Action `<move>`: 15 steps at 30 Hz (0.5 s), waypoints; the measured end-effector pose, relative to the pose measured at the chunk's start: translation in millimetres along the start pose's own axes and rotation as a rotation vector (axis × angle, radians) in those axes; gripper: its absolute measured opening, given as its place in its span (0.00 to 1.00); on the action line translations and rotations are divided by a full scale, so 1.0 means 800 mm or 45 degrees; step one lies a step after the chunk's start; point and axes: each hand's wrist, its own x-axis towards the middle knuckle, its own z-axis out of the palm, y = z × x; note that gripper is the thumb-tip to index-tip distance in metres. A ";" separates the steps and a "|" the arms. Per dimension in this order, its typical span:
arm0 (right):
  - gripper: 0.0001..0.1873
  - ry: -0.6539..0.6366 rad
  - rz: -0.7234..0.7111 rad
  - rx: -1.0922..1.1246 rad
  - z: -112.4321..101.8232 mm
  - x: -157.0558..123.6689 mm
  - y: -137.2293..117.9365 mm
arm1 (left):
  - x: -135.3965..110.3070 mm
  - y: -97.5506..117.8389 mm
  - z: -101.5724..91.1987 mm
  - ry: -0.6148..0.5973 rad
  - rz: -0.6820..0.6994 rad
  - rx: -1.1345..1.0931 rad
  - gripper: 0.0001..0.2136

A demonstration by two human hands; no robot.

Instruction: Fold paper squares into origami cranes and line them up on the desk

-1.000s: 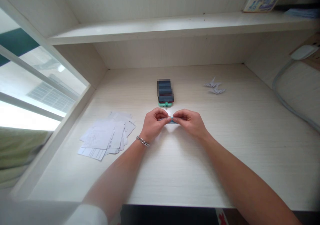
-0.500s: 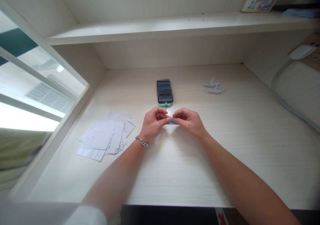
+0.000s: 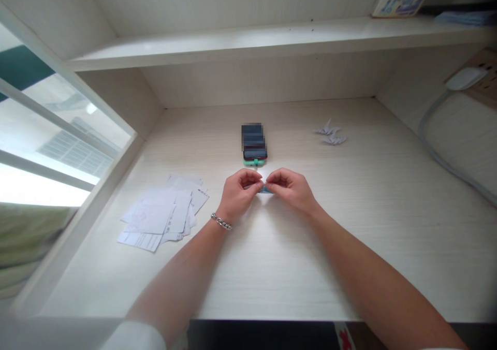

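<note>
Blue paper piece (image 3: 266, 189), tiny, thin and folded, sits mid-desk above the top, pinched at both ends: left hand (image 3: 237, 194) & right hand (image 3: 292, 188), thumb and forefinger tips closed on it, other fingers curled. Risk, imo: pulling too hard tears it, or it slips & creases crooked. Phone (image 3: 254, 143) at 12 o'clock, flat, teal case. Loose white sheets (image 3: 161, 215) at 8 o'clock; spiky white paper cranes (image 3: 331, 134) at 1 o'clock. Desk (image 3: 272, 267) is pale matte woodgrain.

Phone (image 3: 254, 144) just behind the grip on the paper piece (image 3: 265, 189), loose sheets (image 3: 163, 218) off to its left, folded figures (image 3: 331, 134) farther back-right.
</note>
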 end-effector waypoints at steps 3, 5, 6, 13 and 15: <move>0.06 0.008 -0.050 -0.099 0.003 -0.002 0.001 | -0.001 0.003 0.001 0.013 0.020 0.078 0.06; 0.06 0.005 -0.081 -0.160 0.004 -0.004 -0.001 | -0.002 0.005 0.001 0.023 0.032 0.120 0.05; 0.05 -0.001 -0.094 -0.181 0.005 -0.004 -0.003 | -0.002 0.006 0.001 0.032 0.035 0.130 0.06; 0.02 -0.009 -0.076 -0.166 0.002 -0.003 -0.012 | 0.001 0.011 -0.002 0.060 -0.035 0.034 0.08; 0.04 -0.038 -0.032 -0.141 0.000 -0.002 -0.008 | 0.002 0.009 -0.003 0.067 -0.064 -0.001 0.09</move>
